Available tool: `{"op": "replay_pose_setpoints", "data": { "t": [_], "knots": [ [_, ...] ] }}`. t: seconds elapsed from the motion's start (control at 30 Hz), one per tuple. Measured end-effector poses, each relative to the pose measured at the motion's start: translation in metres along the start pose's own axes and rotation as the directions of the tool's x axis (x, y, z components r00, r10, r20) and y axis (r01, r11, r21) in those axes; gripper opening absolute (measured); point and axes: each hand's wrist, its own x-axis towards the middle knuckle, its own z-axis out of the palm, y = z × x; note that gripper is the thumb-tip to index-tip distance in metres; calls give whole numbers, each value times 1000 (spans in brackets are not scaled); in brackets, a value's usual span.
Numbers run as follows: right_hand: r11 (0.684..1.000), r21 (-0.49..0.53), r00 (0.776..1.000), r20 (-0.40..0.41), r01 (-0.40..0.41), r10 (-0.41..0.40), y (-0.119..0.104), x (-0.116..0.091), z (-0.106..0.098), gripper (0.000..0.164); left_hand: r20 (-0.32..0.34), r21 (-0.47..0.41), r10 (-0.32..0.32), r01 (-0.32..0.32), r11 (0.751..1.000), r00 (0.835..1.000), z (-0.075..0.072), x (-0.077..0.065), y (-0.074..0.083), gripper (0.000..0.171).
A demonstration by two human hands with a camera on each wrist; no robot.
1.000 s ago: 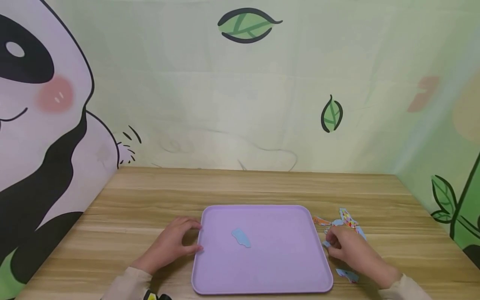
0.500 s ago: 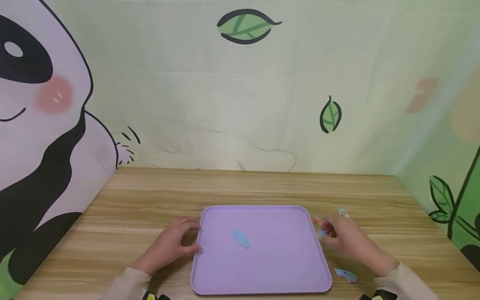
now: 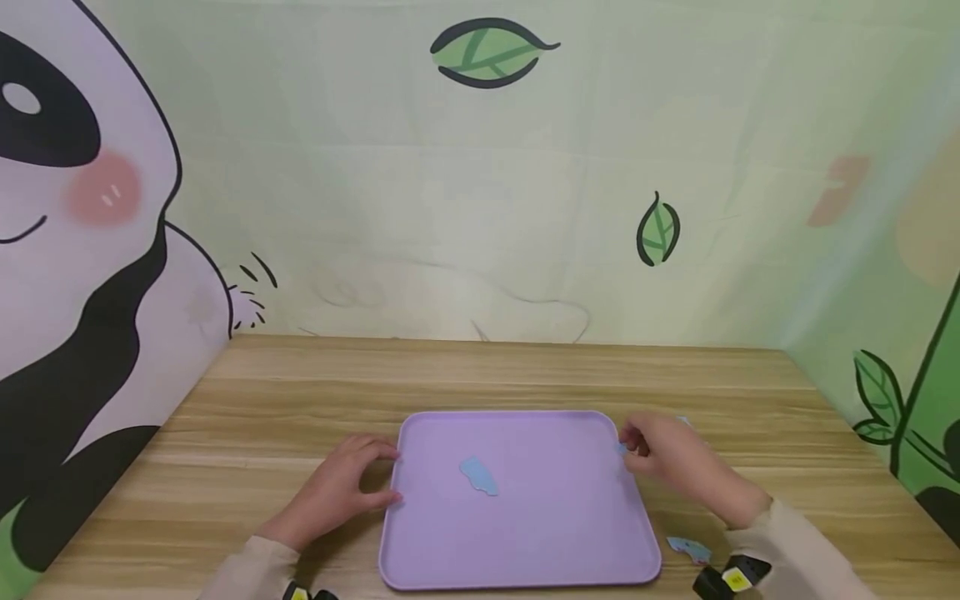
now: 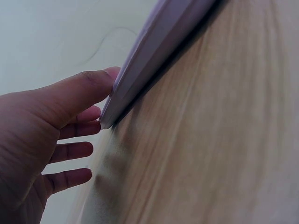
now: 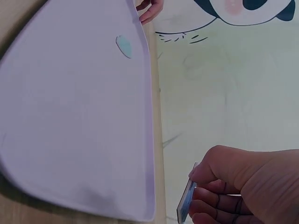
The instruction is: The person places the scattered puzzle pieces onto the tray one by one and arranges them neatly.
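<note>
My left hand [image 3: 337,487] rests at the left edge of the purple tray [image 3: 555,521]; its thumb and fingertips touch the rim, fingers spread and fairly straight in the left wrist view. Over the tray's right rim, my right hand [image 3: 675,458] pinches a thin, flat puzzle piece [image 5: 187,201] between thumb and fingers. That piece shows edge-on in the right wrist view, with some blue on it. Left of the tray's middle lies one light blue puzzle piece [image 3: 478,476], flat and apart from both hands.
Right of the tray's near corner, a blue patterned puzzle piece [image 3: 688,549] lies on the wooden table [image 3: 510,375]. The tip of another piece [image 3: 684,420] shows behind my right hand; the hand hides whatever else lies there. A printed cloth wall [image 3: 450,208] stands behind.
My right hand has moved left and away from me, from the pieces beside the tray to above its right rim, carrying a puzzle piece. My left hand has stayed at the tray's edge.
</note>
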Motion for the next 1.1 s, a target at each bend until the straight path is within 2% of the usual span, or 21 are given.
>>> {"op": "replay_pose_setpoints", "data": {
  "t": [0.33, 0.73, 0.9, 1.0, 1.1],
  "knots": [
    [995, -4, 995, -1, 104, -104, -13, 19, 10, 11, 1, 5, 6, -6, 1000, 1000, -1, -1, -1, 46],
    [987, 89, 990, 36, 133, -136, -28, 33, 28, 11, -10, -1, 14, -14, 1000, 1000, 0, 0, -3, 46],
    [984, 70, 986, 7, 163, -164, -34, 39, 37, 10, -20, 7, 21, -21, 1000, 1000, 2, 0, -4, 46],
    [982, 50, 983, -7, 181, -181, -37, 42, 42, 10, -9, 3, 3, -3, 1000, 1000, 2, 0, -3, 46],
    [984, 56, 985, 8, 170, -171, -42, 45, 45, 10, 3, 0, -10, 10, 1000, 1000, 2, 0, -2, 47]
  ]
}}
